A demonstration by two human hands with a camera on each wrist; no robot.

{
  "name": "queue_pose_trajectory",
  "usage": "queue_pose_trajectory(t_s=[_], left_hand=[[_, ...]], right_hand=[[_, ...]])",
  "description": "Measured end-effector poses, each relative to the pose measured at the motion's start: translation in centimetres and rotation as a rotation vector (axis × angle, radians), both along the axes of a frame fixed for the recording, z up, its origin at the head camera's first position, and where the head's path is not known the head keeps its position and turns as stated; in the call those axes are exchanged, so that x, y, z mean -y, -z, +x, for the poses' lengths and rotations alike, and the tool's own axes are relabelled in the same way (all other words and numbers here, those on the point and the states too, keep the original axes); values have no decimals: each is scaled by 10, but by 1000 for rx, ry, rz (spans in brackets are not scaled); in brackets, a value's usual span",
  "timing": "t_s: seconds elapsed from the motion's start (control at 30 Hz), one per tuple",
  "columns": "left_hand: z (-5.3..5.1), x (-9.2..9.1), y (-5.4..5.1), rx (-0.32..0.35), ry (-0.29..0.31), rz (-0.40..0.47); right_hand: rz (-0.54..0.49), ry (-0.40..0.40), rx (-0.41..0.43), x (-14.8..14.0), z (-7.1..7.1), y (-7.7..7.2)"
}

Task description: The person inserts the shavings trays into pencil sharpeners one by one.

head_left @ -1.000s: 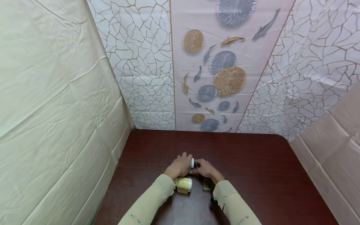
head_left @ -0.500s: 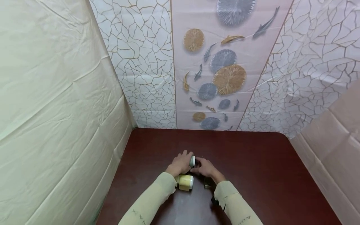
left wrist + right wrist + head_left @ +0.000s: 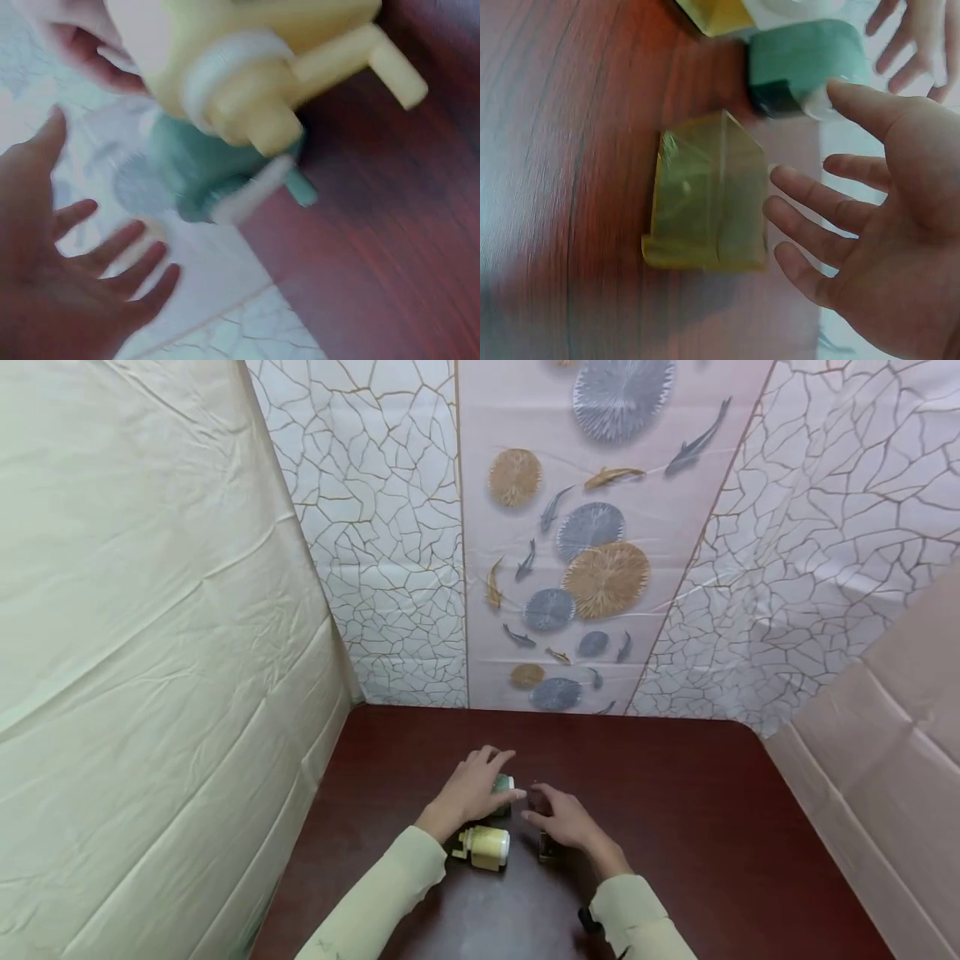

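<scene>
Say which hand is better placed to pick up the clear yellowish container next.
Probably the right hand: it is open and close beside the clear yellowish container. The left hand is farther off, over by the green bottle.

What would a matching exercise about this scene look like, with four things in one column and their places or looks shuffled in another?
1. Yellow device
2. Green device
3. See-through box
4. Table

A. Dark reddish brown
B. Partly behind the left hand in the head view
C. Its bent handle shows in the head view
D. Rightmost of the three items in the head view

Pairs: 1-C, 2-B, 3-D, 4-A
</scene>
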State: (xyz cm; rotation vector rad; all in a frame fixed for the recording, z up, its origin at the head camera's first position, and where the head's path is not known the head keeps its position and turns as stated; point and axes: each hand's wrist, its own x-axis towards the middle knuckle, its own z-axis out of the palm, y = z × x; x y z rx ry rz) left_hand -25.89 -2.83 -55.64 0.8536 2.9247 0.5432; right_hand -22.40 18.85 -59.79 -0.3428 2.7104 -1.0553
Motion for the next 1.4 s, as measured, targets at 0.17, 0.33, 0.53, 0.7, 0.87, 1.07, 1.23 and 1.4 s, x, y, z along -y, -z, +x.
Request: queue_pose_trajectory(t_s=[0.17,0.33,0.53,0.7,0.87,1.07,1.23,1.4], left_hand=[[32,-2,-4,-26,174,105],[59,1,14,53,193,-43],[70,4,38,73,125,-235],[72,3,52,27,107,-249],[74,4,59,-34,101,-250],[67,1,53,-64,121,-243],[58,-10,47,-69,137,-246],[55,-21,49,-58,167,-243]], right_hand=[[26,22,-101,-15,20,-1],[73,38,-120,-29,38,11],[108,65,-99,-45,50,25],[57,49,-117,-55,58,37],[-63,39,-126,-63,64,45],[-132,50,-98,-67,63,51],[-144,69,-61,-67,60,51],[-149,81,-28,-68,59,51]])
